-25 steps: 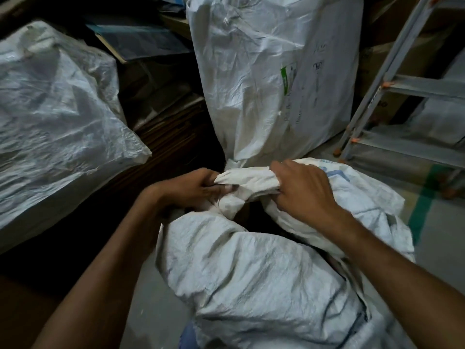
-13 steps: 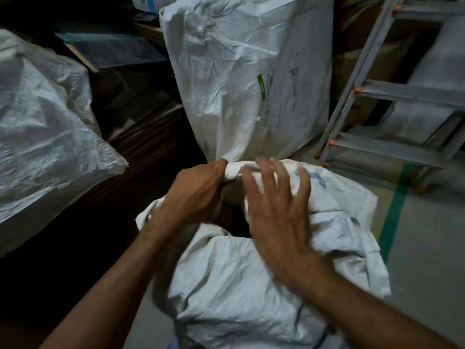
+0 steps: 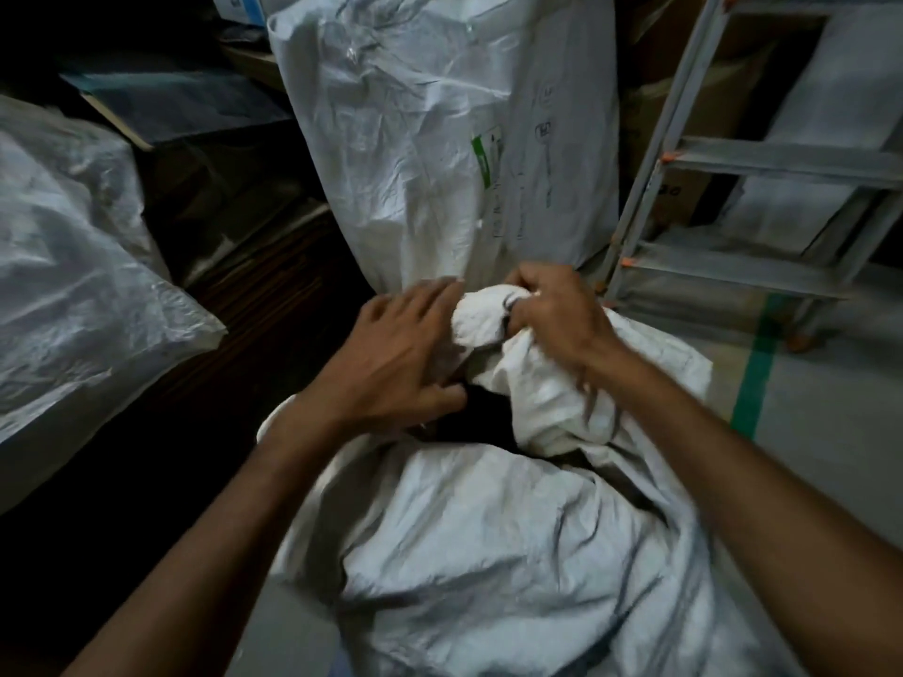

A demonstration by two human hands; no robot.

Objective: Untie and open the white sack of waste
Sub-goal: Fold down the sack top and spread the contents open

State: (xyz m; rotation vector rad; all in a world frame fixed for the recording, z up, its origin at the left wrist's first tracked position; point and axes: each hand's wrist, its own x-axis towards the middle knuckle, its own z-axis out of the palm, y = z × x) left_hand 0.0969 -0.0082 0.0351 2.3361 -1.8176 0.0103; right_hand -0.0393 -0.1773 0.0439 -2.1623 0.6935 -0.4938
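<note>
- The right hand [image 3: 552, 317], which half a second ago lay flat on the cloth, is now curled around the twisted neck [image 3: 481, 322] of the white sack [image 3: 488, 554] and grips it near the top.
- The left hand [image 3: 391, 364], which held that neck before, has let go. Its fingers are straight and spread, and only touch the neck.
- The hands have exchanged their roles, so I judge that the knot is being worked loose but is not yet undone.
- The white sack lies just in front of the tall upright sack [image 3: 415, 139], and its neck almost touches it.
- A dark gap [image 3: 483, 417] shows under the neck, on the side away from the tall upright sack. It seems wider than before.
</note>
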